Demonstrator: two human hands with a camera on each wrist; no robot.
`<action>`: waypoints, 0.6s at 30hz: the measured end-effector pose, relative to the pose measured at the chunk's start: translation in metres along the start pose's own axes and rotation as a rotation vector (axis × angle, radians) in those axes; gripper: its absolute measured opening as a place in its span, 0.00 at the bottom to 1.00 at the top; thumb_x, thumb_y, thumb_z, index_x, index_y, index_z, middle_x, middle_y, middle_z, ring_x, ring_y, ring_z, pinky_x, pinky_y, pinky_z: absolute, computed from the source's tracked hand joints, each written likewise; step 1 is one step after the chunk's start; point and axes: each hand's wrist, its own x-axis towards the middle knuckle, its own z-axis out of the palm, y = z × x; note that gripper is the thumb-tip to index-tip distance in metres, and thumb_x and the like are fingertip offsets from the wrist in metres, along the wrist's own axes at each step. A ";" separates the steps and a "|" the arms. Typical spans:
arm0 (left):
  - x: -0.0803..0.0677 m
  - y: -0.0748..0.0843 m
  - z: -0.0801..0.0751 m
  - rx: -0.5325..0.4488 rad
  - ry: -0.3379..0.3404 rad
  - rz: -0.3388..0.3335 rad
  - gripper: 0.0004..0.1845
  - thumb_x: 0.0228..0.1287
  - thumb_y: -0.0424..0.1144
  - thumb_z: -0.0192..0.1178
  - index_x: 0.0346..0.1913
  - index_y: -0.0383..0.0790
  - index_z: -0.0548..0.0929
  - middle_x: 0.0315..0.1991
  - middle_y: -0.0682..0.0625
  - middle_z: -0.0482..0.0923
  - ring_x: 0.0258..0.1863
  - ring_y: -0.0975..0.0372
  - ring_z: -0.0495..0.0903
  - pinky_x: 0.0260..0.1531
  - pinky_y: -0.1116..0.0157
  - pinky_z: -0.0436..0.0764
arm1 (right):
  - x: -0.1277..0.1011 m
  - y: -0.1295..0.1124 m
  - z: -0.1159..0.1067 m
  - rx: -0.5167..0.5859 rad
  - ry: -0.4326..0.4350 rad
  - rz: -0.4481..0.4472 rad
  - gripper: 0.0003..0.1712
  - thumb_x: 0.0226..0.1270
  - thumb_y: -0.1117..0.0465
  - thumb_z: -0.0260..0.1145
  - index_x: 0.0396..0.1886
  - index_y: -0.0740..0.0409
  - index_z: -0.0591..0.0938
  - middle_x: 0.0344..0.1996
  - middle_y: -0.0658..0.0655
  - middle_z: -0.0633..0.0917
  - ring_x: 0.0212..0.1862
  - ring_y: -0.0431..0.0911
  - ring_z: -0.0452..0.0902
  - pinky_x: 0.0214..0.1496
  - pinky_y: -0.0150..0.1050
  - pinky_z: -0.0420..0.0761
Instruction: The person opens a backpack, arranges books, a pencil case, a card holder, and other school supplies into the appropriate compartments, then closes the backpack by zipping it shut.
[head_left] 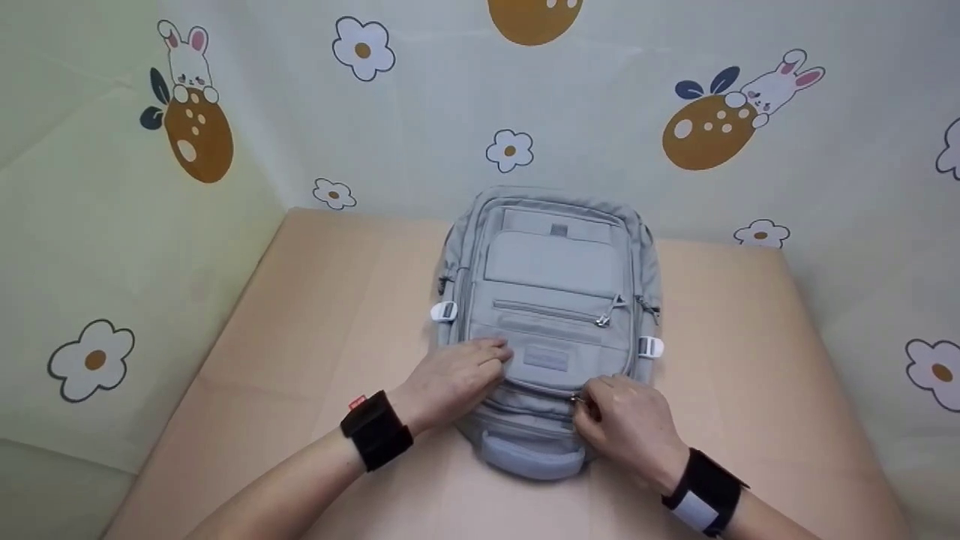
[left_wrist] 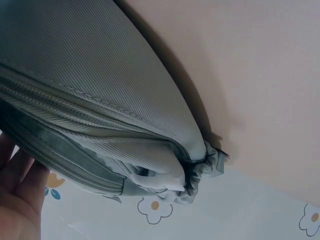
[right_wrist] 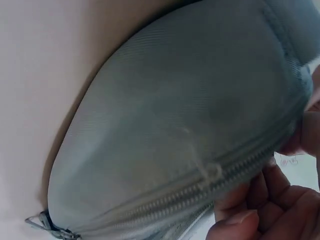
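Note:
A grey backpack [head_left: 551, 262] lies front side up, its carry handle [head_left: 532, 456] toward me. My left hand [head_left: 454, 379] rests on the left edge of its front panel, fingers extended over the fabric. In the left wrist view those fingers [left_wrist: 32, 185] touch the edge of a gaping zipped compartment [left_wrist: 75, 155]. Close to the handle on the right side, my right hand [head_left: 634, 424] pinches a metal zipper pull [head_left: 576, 398], mostly covered by the fingers. The right wrist view shows the zipper teeth [right_wrist: 165, 202] running past the curled fingers [right_wrist: 235, 225].
Beneath the bag is a peach-coloured table [head_left: 337, 300]. A pale curtain [head_left: 420, 112] printed with rabbits and flowers hangs behind and to the sides. White strap buckles [head_left: 651, 346] sit at both sides of the bag, and another zipper pull [head_left: 603, 320] lies on its front.

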 end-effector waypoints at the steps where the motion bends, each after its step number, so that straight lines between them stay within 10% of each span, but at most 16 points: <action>1: 0.000 0.000 0.000 -0.002 -0.005 -0.002 0.05 0.71 0.33 0.61 0.34 0.40 0.81 0.53 0.46 0.86 0.59 0.57 0.82 0.61 0.64 0.76 | -0.001 0.001 -0.002 0.008 0.005 0.000 0.13 0.53 0.59 0.74 0.22 0.44 0.76 0.19 0.38 0.72 0.23 0.37 0.67 0.24 0.34 0.68; 18: -0.001 -0.001 -0.001 -0.026 -0.014 0.006 0.07 0.71 0.31 0.59 0.32 0.40 0.78 0.52 0.46 0.86 0.59 0.57 0.82 0.62 0.64 0.75 | -0.009 0.025 -0.026 -0.012 0.011 -0.035 0.13 0.50 0.65 0.78 0.26 0.47 0.81 0.22 0.41 0.79 0.24 0.37 0.72 0.26 0.35 0.73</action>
